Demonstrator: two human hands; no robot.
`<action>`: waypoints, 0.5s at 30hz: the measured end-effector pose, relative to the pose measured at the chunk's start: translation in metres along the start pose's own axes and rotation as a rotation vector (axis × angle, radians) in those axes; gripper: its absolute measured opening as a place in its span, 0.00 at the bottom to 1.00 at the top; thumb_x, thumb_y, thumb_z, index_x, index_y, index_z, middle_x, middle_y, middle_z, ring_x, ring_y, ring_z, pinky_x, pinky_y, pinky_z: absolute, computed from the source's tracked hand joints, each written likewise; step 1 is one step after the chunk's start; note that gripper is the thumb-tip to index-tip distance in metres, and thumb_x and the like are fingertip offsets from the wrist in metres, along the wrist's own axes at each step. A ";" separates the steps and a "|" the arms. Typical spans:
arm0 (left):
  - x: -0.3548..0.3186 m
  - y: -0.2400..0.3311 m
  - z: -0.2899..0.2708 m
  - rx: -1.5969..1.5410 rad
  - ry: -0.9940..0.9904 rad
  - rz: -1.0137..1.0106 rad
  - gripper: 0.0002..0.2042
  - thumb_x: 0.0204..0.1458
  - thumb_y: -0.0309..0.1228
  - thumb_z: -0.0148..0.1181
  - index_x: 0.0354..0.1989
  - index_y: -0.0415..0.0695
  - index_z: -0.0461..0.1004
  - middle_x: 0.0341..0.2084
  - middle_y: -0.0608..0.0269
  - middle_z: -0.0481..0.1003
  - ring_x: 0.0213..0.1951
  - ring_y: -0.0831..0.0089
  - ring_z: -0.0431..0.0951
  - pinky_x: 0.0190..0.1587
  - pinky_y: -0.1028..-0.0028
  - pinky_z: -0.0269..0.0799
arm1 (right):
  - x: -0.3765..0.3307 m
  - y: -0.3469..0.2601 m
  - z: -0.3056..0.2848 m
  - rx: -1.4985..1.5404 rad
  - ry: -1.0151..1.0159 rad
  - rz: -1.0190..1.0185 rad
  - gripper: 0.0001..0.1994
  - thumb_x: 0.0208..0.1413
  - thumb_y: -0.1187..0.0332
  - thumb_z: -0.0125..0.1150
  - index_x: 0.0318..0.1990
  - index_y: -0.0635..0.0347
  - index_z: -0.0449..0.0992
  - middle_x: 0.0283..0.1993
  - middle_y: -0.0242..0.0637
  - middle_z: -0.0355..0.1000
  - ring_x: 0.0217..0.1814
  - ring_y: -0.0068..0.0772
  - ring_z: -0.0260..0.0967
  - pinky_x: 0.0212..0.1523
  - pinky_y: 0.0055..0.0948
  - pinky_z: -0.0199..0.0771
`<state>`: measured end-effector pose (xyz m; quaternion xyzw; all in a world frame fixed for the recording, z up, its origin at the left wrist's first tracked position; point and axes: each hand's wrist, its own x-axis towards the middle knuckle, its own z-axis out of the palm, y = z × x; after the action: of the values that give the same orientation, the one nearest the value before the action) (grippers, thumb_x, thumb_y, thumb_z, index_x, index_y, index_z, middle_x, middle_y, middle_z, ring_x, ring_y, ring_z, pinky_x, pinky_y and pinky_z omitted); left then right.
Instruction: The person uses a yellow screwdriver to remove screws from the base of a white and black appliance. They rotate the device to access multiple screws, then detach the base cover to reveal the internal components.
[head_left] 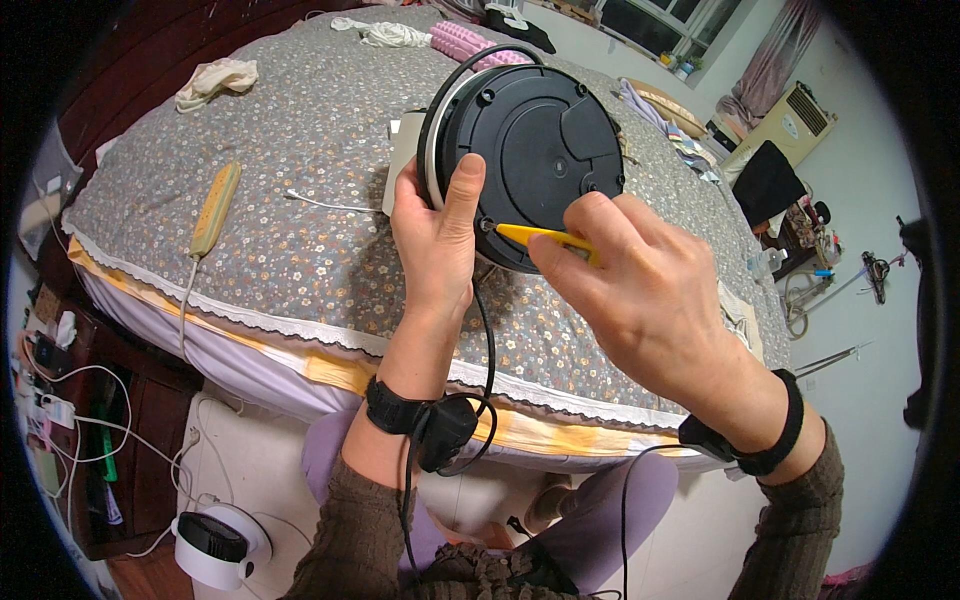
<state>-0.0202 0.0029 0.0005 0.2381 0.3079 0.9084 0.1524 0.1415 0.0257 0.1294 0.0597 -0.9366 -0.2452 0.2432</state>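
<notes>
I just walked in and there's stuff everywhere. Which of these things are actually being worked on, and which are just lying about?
In use:
left hand holding the round black appliance tipped up
right hand with the yellow screwdriver at a screw
black cord

Lying about:
power strip
white cloth
pink roller
small fan

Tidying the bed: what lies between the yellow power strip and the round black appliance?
In the head view, only a thin white cable on the floral bedspread lies between power strip and appliance.
</notes>
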 end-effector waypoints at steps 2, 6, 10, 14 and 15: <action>0.000 -0.001 0.000 -0.013 0.000 -0.009 0.31 0.57 0.46 0.73 0.58 0.34 0.67 0.49 0.59 0.76 0.49 0.76 0.76 0.56 0.74 0.73 | 0.001 -0.001 0.000 0.040 -0.013 0.004 0.07 0.51 0.70 0.64 0.27 0.58 0.71 0.31 0.33 0.62 0.28 0.34 0.70 0.24 0.34 0.76; 0.003 -0.003 -0.001 -0.026 -0.007 -0.021 0.30 0.58 0.45 0.73 0.57 0.35 0.68 0.48 0.60 0.76 0.48 0.76 0.76 0.55 0.74 0.72 | 0.004 -0.003 -0.003 0.105 -0.107 -0.005 0.05 0.51 0.72 0.65 0.31 0.61 0.74 0.30 0.33 0.61 0.28 0.31 0.70 0.22 0.32 0.73; -0.001 -0.004 -0.001 0.045 0.040 -0.039 0.30 0.58 0.45 0.73 0.57 0.35 0.69 0.47 0.61 0.76 0.47 0.77 0.75 0.54 0.76 0.72 | 0.008 -0.005 -0.002 0.136 -0.179 0.005 0.05 0.52 0.73 0.65 0.33 0.63 0.76 0.29 0.34 0.61 0.26 0.30 0.71 0.21 0.32 0.73; -0.003 -0.002 -0.003 0.051 0.032 -0.014 0.29 0.59 0.46 0.72 0.56 0.35 0.70 0.45 0.63 0.76 0.45 0.78 0.74 0.52 0.77 0.71 | 0.009 -0.007 0.000 0.172 -0.219 0.029 0.05 0.55 0.73 0.64 0.35 0.65 0.76 0.30 0.36 0.64 0.24 0.36 0.72 0.21 0.36 0.75; -0.002 -0.003 -0.003 0.042 0.036 -0.007 0.29 0.59 0.47 0.71 0.56 0.35 0.70 0.45 0.64 0.76 0.45 0.79 0.74 0.52 0.77 0.71 | 0.010 -0.008 0.000 0.181 -0.211 0.036 0.05 0.55 0.73 0.64 0.36 0.65 0.75 0.30 0.37 0.65 0.24 0.37 0.73 0.22 0.36 0.75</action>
<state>-0.0195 0.0022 -0.0041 0.2236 0.3305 0.9054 0.1451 0.1331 0.0163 0.1294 0.0383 -0.9762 -0.1601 0.1413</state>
